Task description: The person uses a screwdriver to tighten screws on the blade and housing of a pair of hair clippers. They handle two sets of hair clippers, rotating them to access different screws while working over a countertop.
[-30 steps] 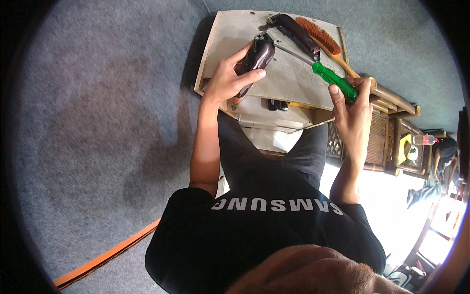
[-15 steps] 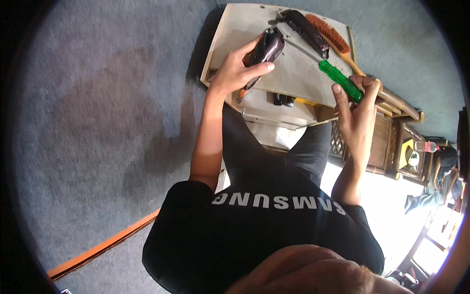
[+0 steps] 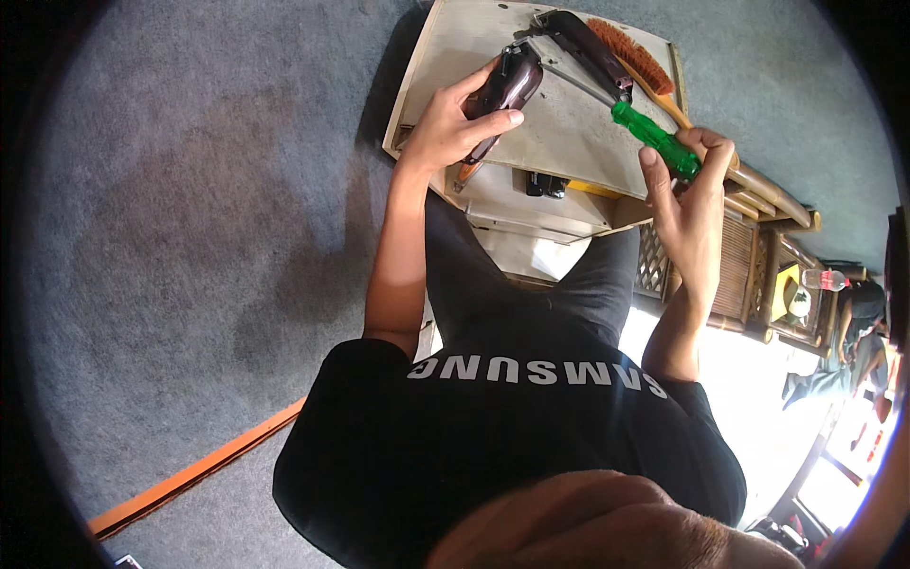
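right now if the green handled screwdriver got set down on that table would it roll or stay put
The screwdriver, held in the right hand, looks stiff: a straight metal shaft in a hard green handle. The handle seems rounded, so on the flat pale table it would probably roll somewhat. The glossy plastic may be a little slippery, and the handle end likely weighs most.

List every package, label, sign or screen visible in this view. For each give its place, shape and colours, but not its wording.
Shirt print: a row of pale block letters across the chest of the black T-shirt, lower middle.
Bottle: small and clear, with a red band, lying at the far right edge by the wooden furniture.
No signs or screens can be made out.
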